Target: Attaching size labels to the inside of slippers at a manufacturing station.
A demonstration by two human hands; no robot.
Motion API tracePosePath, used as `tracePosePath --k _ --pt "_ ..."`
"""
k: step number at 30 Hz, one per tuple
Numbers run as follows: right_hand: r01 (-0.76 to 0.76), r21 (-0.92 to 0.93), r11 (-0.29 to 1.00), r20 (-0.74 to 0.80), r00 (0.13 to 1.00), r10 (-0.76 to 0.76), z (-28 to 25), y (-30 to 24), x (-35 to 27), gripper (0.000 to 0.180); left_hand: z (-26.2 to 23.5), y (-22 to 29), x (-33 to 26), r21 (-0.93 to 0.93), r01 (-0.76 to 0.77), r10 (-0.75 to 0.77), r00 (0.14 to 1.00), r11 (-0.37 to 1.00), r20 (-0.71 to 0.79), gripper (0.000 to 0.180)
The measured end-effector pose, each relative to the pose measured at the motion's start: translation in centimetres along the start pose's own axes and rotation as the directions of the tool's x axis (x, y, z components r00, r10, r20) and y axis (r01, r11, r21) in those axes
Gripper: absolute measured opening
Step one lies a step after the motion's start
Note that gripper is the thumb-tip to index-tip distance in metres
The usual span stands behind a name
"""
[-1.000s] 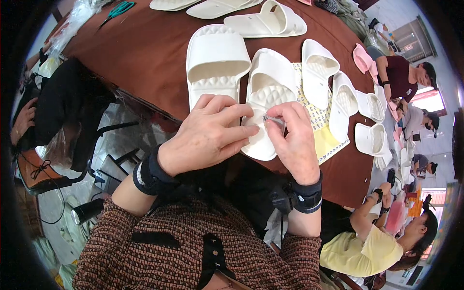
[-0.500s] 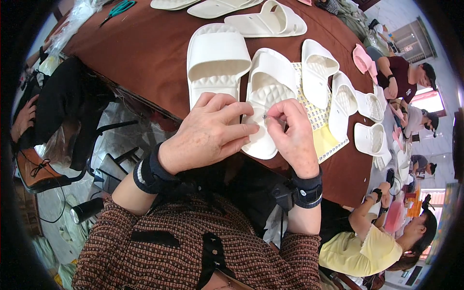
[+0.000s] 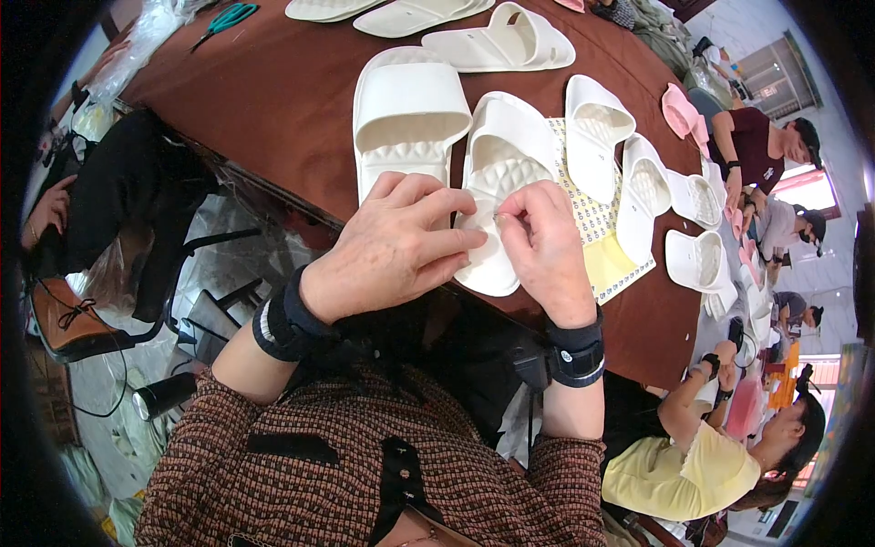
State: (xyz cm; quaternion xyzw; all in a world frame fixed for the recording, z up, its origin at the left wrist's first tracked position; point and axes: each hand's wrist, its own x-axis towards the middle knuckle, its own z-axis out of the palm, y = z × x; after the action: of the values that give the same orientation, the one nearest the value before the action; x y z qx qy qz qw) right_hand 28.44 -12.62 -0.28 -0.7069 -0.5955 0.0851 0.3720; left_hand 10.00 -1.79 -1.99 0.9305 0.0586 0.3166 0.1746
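A white slipper [image 3: 492, 271] with a quilted insole lies in front of me, its heel end toward me. My left hand [image 3: 394, 239] rests palm down over its left edge, fingers apart and index fingertip on the insole. My right hand [image 3: 545, 244] pinches thumb and forefinger together just above the same insole. A tiny dark spot shows at the fingertips; what they hold is too small to make out. Another white slipper [image 3: 408, 96] lies to the left, its heel partly hidden by my left hand. A sheet of small printed stickers [image 3: 612, 260] lies partly under the slippers.
More white slippers [image 3: 597, 137] lie across the brown-covered table [image 3: 273, 100]. Pink slippers [image 3: 679, 109] sit at the far right. Teal-handled scissors [image 3: 230, 18] lie at the far left. A co-worker in a yellow shirt [image 3: 679, 474] sits close on my right; other people work beyond.
My right fingertips have shifted slightly up and left over the insole, covering more of the small dark spot. My left hand has stayed nearly in place. The slippers look unmoved.
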Motion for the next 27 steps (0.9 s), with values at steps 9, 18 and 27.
tracePosePath --k 9,18,27 --pt "0.224 -0.205 0.953 -0.013 0.973 -0.231 0.09 0.45 -0.21 0.008 0.03 -0.04 -0.02 0.009 -0.01 0.01 1.0 1.0 -0.004 0.029" --pt "0.101 0.027 0.995 -0.046 0.994 -0.099 0.19 0.43 -0.51 0.022 -0.04 -0.05 -0.05 0.003 -0.004 0.004 1.0 1.0 0.009 0.031" --pt "0.108 -0.01 0.994 -0.053 0.993 -0.108 0.39 0.12 -0.15 0.021 0.07 -0.04 0.03 0.011 -0.011 0.011 1.0 1.0 0.009 0.031"
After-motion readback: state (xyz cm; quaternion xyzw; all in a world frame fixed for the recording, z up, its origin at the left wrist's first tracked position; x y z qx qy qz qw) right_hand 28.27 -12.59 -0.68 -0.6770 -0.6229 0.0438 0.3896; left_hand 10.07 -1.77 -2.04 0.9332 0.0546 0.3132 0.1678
